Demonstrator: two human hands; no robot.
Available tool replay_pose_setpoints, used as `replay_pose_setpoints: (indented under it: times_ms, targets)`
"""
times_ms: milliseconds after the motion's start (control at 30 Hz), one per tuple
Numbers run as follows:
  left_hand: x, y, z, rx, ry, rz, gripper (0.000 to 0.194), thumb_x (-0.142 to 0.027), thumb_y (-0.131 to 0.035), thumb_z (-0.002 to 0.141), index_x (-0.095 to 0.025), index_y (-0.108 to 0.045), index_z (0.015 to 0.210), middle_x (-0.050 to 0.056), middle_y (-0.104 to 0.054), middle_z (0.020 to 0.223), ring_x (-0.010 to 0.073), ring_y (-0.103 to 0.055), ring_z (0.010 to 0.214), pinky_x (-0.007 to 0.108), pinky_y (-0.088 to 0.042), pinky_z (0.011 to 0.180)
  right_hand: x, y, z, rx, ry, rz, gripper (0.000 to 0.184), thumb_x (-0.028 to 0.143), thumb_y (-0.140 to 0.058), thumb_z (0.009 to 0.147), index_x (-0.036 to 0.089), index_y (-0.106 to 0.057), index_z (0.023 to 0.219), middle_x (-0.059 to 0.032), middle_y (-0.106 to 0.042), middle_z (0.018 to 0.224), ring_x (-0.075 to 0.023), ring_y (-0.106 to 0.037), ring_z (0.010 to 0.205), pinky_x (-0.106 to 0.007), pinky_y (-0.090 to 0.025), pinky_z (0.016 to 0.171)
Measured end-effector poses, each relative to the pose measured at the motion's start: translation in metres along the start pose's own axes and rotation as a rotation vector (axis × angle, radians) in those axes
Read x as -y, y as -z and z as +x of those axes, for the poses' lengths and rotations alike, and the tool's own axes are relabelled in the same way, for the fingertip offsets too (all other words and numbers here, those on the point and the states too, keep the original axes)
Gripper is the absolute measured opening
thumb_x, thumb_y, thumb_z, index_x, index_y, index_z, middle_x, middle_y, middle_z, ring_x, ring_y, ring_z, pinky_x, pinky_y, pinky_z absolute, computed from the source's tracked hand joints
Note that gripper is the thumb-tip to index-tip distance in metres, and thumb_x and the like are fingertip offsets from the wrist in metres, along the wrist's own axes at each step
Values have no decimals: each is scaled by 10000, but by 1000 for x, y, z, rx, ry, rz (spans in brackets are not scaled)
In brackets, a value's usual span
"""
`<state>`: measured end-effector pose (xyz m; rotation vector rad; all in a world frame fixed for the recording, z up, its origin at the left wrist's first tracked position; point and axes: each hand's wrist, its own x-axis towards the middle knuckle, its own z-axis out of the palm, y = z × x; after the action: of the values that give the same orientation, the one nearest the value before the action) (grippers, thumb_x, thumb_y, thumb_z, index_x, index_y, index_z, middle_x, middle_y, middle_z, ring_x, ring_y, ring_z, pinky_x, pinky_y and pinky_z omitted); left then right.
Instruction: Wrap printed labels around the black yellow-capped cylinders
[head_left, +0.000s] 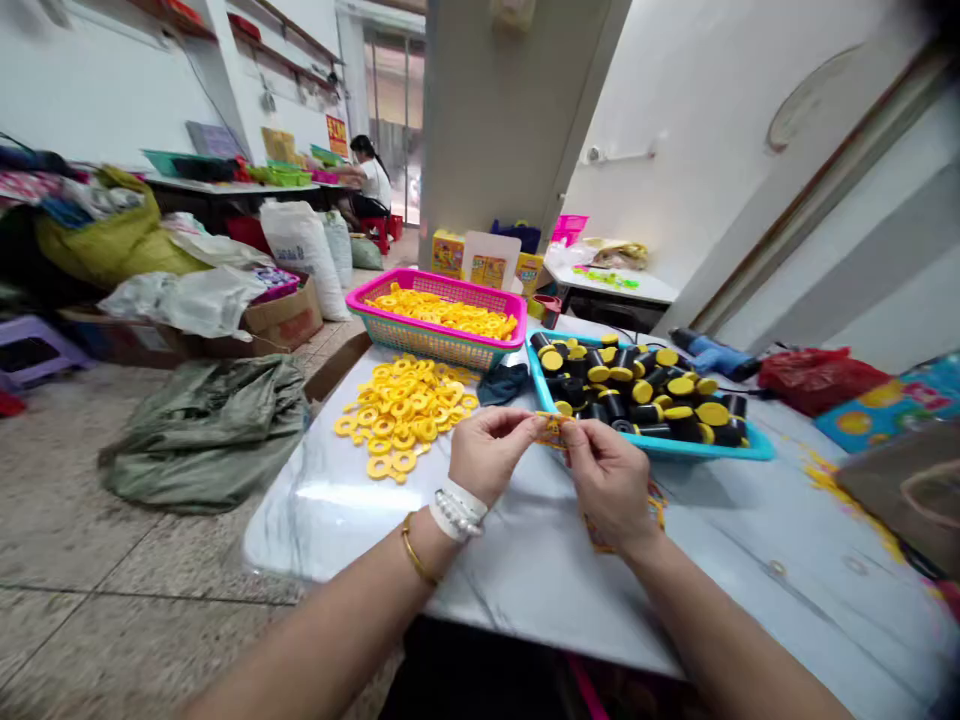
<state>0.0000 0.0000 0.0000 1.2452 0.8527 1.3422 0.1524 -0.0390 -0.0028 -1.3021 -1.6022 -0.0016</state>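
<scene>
In front of me, my left hand (495,448) and my right hand (611,475) both pinch a small yellow printed strip (553,428), one at each end. Its exact kind is too small to make out. More yellow-and-orange printed pieces (658,503) lie on the table, partly hidden under my right hand. Just beyond my hands stands a blue basket (694,449) heaped with black cylinders (613,404) that have yellow caps. To the left of my left hand, yellow ring-shaped pieces (409,410) are spread in a loose pile.
A pink-rimmed basket (431,275) of yellow pieces stands behind the pile. At right lie a blue tool (716,355), a red plastic bag (821,380) and a colourful box (892,405). A green sack (210,430) covers floor at left. Another person (371,180) sits far back.
</scene>
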Motion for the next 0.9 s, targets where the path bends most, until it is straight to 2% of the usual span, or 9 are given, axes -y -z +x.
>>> replay_pose_setpoints:
  times_ms: [200, 433, 533, 667, 767, 900]
  targets:
    - [-3, -1, 0, -33, 53, -46, 256, -368, -776, 715, -130, -767, 809, 28, -657, 681, 85, -509, 540, 208, -394, 484, 0, -1, 1, -51, 51, -115, 280, 315, -570, 978, 174, -690, 768, -26, -664, 685, -150, -588, 626, -268, -421, 613]
    - [-6, -4, -2, -11, 166, -191, 302, -405, -735, 748, -105, -710, 733, 33, -634, 650, 73, -476, 454, 200, -356, 397, 1, 0, -1, -131, 34, -97, 318, 338, -590, 970, 181, -651, 700, 2, -603, 609, -127, -533, 557, -252, -404, 562]
    - [-5, -4, -3, 23, 174, -173, 293, -389, -747, 740, -99, -720, 768, 33, -640, 656, 73, -480, 451, 201, -353, 397, 3, 1, -2, -128, 57, -89, 312, 326, -583, 974, 185, -652, 705, 6, -599, 597, -125, -527, 545, -250, -405, 551]
    - [-8, -5, -5, 52, 193, -193, 276, -369, -796, 693, -109, -728, 754, -8, -582, 568, 62, -445, 456, 189, -329, 417, 4, 1, -1, -109, 90, -82, 283, 297, -575, 980, 190, -658, 732, -3, -631, 625, -134, -564, 572, -253, -428, 574]
    - [-11, -5, -6, 87, 177, -205, 254, -335, -831, 658, -116, -756, 763, 3, -624, 617, 45, -423, 487, 181, -306, 443, 3, -1, -1, -84, 141, -116, 280, 273, -574, 980, 198, -646, 720, -4, -643, 632, -136, -577, 579, -253, -430, 580]
    - [-13, -4, -6, 41, 175, -167, 218, -312, -836, 655, -119, -761, 723, -4, -611, 593, 34, -387, 474, 183, -260, 433, 3, -6, -5, -80, 206, -151, 291, 252, -563, 986, 201, -623, 706, -10, -653, 643, -135, -590, 586, -247, -437, 590]
